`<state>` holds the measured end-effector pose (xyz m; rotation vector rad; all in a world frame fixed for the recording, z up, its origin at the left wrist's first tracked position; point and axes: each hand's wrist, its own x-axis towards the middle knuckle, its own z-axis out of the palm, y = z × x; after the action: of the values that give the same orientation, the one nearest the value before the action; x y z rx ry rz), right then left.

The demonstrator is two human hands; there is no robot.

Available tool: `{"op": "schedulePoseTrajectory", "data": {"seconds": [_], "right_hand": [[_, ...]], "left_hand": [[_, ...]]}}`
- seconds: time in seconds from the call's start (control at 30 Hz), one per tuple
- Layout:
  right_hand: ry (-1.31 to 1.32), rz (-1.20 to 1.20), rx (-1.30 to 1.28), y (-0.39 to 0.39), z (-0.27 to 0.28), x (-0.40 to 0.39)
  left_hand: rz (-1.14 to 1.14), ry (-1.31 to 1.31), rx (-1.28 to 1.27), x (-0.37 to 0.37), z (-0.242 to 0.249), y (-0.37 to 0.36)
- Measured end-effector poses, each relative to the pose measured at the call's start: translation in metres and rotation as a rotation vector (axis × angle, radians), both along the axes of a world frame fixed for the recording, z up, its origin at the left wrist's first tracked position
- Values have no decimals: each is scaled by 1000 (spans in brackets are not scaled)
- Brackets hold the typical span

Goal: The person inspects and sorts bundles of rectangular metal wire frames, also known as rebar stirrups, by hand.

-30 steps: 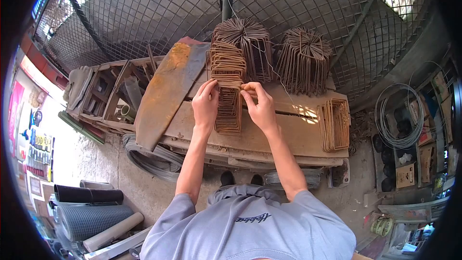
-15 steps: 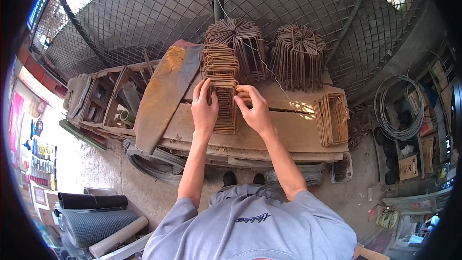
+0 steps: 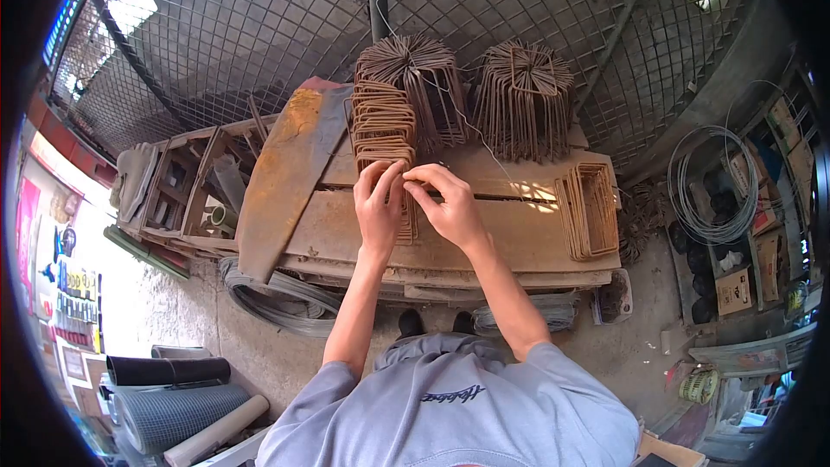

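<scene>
A row of rusty rectangular rebar stirrups [image 3: 383,121] leans in overlapping layers on the wooden bench, running toward me. At its near end my left hand [image 3: 379,207] and my right hand [image 3: 447,212] meet, fingertips almost touching. Both are closed in a pinch. Whatever lies between the fingertips is too small or hidden to make out. The lower part of the row is partly covered by my hands. Just behind stands a round bundle of stirrups [image 3: 406,56], and a second round bundle [image 3: 523,104] stands to its right.
More rectangular stirrups [image 3: 588,212] stand at the bench's right end. A stained metal sheet [image 3: 281,173] lies on the left. A loose wire [image 3: 471,121] trails across the bundles. Wire mesh fencing [image 3: 259,26] rises behind the bench [image 3: 510,251]; coiled wire [image 3: 277,298] lies below.
Both hands have come together and lowered slightly toward the near end of the row, their fingertips now meeting. The view has shifted a little. A rectangular stirrup now shows atop the right round bundle.
</scene>
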<state>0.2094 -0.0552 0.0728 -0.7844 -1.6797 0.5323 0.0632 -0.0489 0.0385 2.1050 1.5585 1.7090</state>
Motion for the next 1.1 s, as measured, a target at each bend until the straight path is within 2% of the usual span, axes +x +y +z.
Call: {"op": "schedulePoseTrajectory", "data": {"seconds": [0.07,0.13,0.17,0.23,0.3,0.37,0.47,0.5,0.57,0.7,0.83,0.9,0.97,1.03,1.1], "right_hand": [[-26,43,23,3,5,0],[114,261,-239,11,12,5],[107,267,-266,26,4,11],[366,280,-340,62,0,20],[559,95,-443,106,-2,32],[563,-152,-485,157,-8,49],[770,-225,-578,221,-12,76],[729,-243,-557,231,-8,81],[696,-113,-492,252,-5,93],[621,-50,-372,251,40,85],[464,-86,-443,245,76,70],[514,97,-538,245,83,66],[530,130,-522,230,92,52],[560,338,-515,222,98,40],[508,334,-492,222,102,27]], "left_hand": [[-72,-40,26,-3,1,4],[-105,-127,39,-5,6,8],[-103,-128,46,-6,8,9],[-129,-121,55,-6,14,5],[-124,-126,37,-8,14,4],[-133,-155,46,-9,16,2],[-122,-144,61,-11,17,0],[-120,-145,69,-12,17,0],[-130,-135,78,-15,18,1],[-135,-129,90,-21,22,3],[-165,-173,73,-23,29,4],[-176,-185,73,-24,27,6],[-188,-194,75,-27,26,6],[-169,-186,52,-29,32,4],[-154,-192,74,-31,41,2]]}}
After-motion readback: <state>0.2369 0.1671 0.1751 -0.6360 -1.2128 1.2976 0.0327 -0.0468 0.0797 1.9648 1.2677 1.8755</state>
